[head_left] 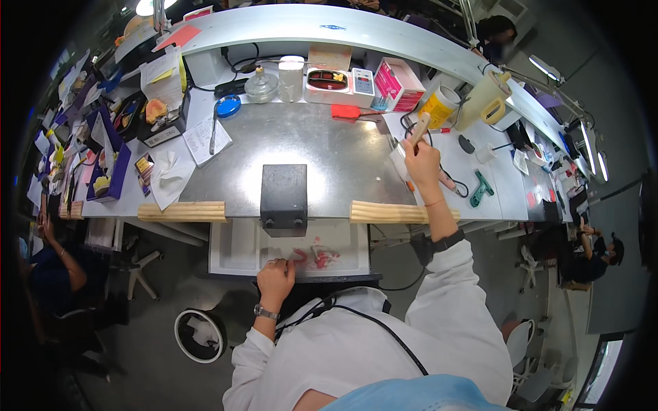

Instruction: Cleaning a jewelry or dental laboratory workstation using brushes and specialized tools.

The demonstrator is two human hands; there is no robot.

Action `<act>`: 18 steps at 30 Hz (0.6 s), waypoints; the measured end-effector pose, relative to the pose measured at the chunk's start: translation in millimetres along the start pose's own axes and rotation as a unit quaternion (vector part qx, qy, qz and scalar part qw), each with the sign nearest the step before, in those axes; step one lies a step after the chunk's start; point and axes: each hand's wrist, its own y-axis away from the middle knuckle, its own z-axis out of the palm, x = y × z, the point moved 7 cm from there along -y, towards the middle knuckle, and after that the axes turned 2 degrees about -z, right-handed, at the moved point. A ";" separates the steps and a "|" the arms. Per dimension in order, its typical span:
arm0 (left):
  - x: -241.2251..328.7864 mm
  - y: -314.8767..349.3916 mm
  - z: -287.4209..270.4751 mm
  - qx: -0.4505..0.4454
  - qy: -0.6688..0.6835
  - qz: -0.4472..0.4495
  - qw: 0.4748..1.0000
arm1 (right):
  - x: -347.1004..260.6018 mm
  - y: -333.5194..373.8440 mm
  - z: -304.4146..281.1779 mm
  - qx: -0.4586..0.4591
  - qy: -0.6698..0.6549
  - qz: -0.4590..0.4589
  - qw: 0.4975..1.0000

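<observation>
The pale-handled tool (420, 127) stands tilted right of centre in the upper half, right hand (421, 162) curled around its handle; it looks light and stiff, best held mid-handle; below centre, the left hand (275, 279) is at the open drawer (353, 248), near red scraps (323, 257); I cannot tell whether its fingers grasp anything

Room runs across the metal plate (236, 147) left of the right hand (423, 164); a black box (284, 195) blocks its front.
</observation>
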 end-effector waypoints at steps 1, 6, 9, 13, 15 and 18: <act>0.1 -0.7 0.2 -0.004 0.004 0.000 1.000 | -4.0 -4.0 1.7 0.029 -0.015 -0.042 0.999; 4.0 -1.8 -3.8 0.013 -0.006 0.015 1.000 | -6.6 -28.2 48.7 -0.005 -0.131 -0.031 0.991; 1.4 -1.1 -1.3 0.002 -0.011 0.008 1.000 | -15.2 -35.6 67.7 -0.031 -0.182 -0.038 0.982; -0.7 1.2 -2.2 0.011 -0.005 0.013 1.000 | -67.4 0.4 76.8 -0.148 -0.074 -0.092 0.982; 0.1 0.6 -1.9 0.009 -0.005 0.018 1.000 | -101.5 34.8 61.5 -0.141 -0.140 -0.149 0.969; 4.5 -0.1 -0.8 -0.009 -0.015 0.017 1.000 | -124.4 71.0 36.9 -0.119 -0.212 -0.163 0.956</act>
